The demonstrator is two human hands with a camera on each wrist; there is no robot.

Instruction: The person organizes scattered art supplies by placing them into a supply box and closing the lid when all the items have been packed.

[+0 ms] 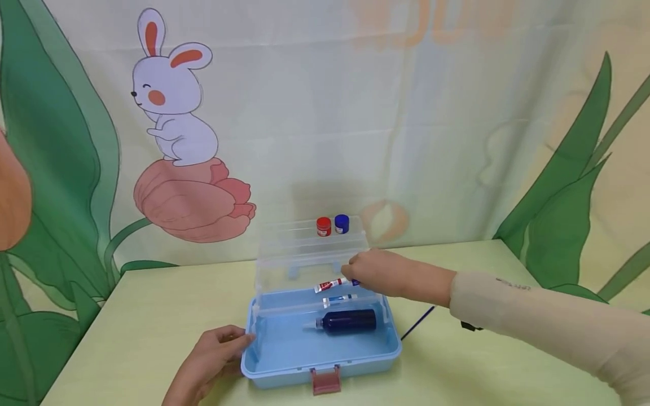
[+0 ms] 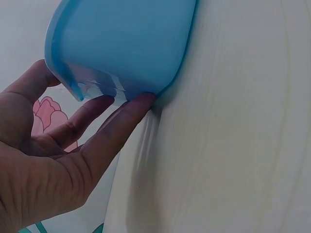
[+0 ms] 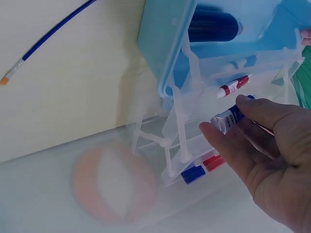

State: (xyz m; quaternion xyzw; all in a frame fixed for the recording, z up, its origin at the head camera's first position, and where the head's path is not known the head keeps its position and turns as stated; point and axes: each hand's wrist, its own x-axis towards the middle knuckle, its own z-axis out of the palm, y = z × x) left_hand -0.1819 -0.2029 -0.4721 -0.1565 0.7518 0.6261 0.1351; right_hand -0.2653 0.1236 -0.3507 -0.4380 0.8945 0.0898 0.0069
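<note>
A light blue plastic storage box (image 1: 284, 349) with a pink latch stands open on the table. My left hand (image 1: 215, 352) holds its left end, thumb at the rim and fingers against the outer wall. In my right hand (image 1: 381, 273), above the raised clear tray (image 1: 312, 307), a blue-and-white paint tube (image 3: 229, 118) is pinched between thumb and fingers. Just left of those fingers is a red-and-white paint tube (image 1: 329, 285). Nearer the front shows another blue paint tube (image 1: 339, 300). A dark blue bottle (image 1: 350, 321) with a pointed nozzle lies inside the box.
A red paint jar (image 1: 323, 226) and a blue paint jar (image 1: 342, 224) sit on the clear lid section at the back. Right of the box lies a blue-handled paintbrush (image 3: 46, 36). A rabbit-and-flower backdrop (image 1: 315, 124) hangs behind the table (image 1: 472, 361).
</note>
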